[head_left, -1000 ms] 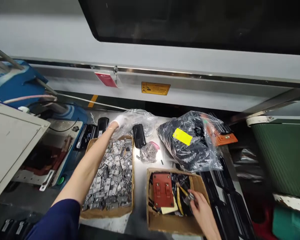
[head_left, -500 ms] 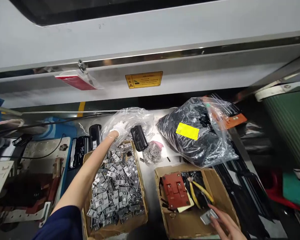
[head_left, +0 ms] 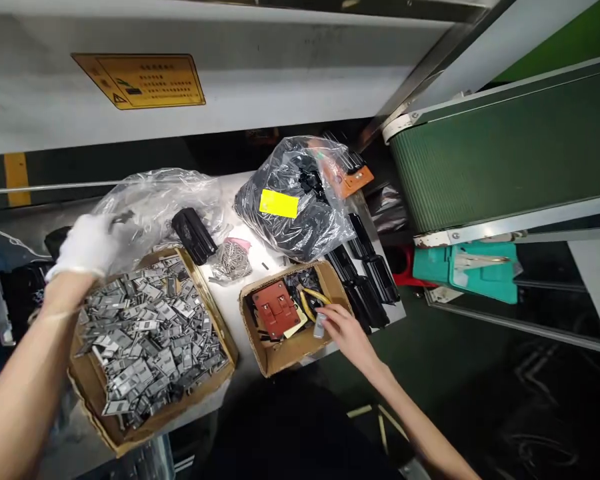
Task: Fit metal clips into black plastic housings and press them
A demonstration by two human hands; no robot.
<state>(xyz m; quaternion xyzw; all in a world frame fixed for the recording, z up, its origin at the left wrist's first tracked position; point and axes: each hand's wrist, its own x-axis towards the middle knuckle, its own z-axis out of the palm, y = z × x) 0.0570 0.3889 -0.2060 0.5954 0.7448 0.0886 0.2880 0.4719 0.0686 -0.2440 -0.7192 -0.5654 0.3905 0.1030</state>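
Note:
My right hand (head_left: 347,333) pinches a small flat grey metal clip (head_left: 319,325) above the right-hand cardboard box (head_left: 275,360). In that box lie yellow-handled pliers (head_left: 307,303) and a reddish-brown plate (head_left: 275,310). My left hand (head_left: 87,247), in a white glove, is at the clear plastic bag (head_left: 167,187), over the back left corner of a larger cardboard box (head_left: 233,340) heaped with grey metal clips (head_left: 155,340). Its fingers are bent together and blurred; a small dark shape shows at the tips, too unclear to name.
A black ribbed part (head_left: 194,235) and a small bag of metal pins (head_left: 231,260) lie between the boxes. Behind stands a big bag of black parts (head_left: 300,233) with a yellow label. Black long parts (head_left: 365,287) lie at right, beside a green conveyor (head_left: 505,147).
The view has turned to the right. My left hand has drawn back from within the clear bag toward its near left side. My right hand still holds the clip over the box.

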